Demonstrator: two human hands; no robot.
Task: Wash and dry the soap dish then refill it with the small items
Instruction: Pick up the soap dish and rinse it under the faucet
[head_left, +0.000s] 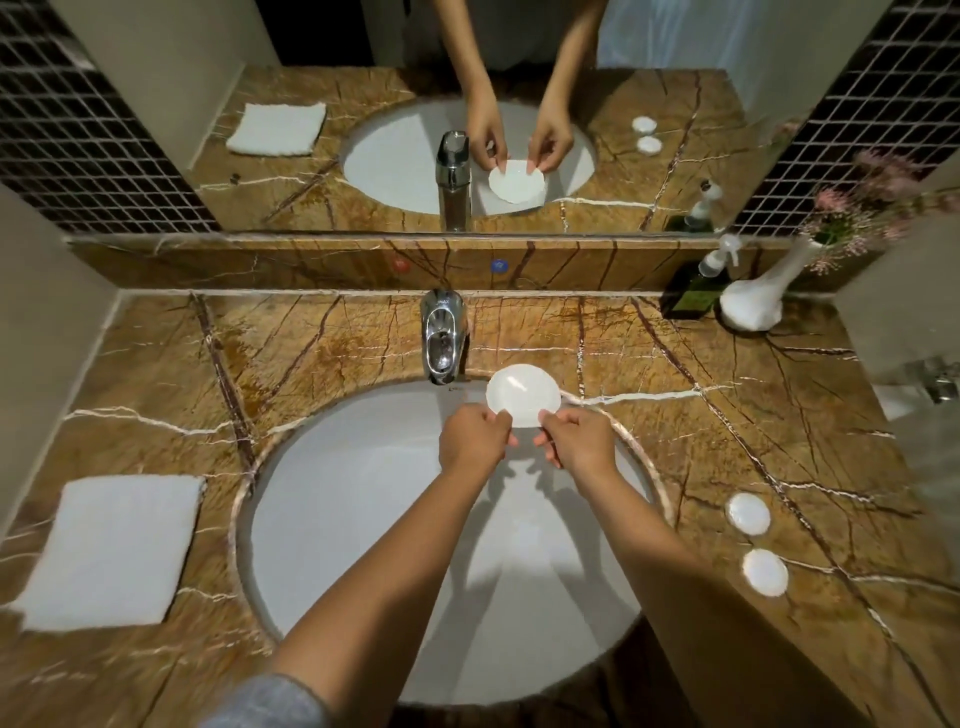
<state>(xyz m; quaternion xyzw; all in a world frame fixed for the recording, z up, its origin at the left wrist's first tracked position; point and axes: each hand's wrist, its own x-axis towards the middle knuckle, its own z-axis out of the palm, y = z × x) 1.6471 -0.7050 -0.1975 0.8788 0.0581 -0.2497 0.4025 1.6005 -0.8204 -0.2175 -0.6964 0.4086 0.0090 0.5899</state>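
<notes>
A round white soap dish (523, 392) is held over the far rim of the white sink (332, 519), just right of the chrome tap (443, 335). My left hand (474, 439) pinches its near left edge and my right hand (579, 439) pinches its near right edge. The dish looks empty and no water runs from the tap. Two small round white items (748, 513) (765, 572) lie on the counter to the right of the sink. A folded white towel (111, 551) lies flat on the counter to the left.
The brown marble counter (311, 343) surrounds the sink. At the back right stand a dark green spray bottle (696, 291) and a white vase (758, 299) with pink flowers. A mirror (156, 130) behind the counter repeats the scene.
</notes>
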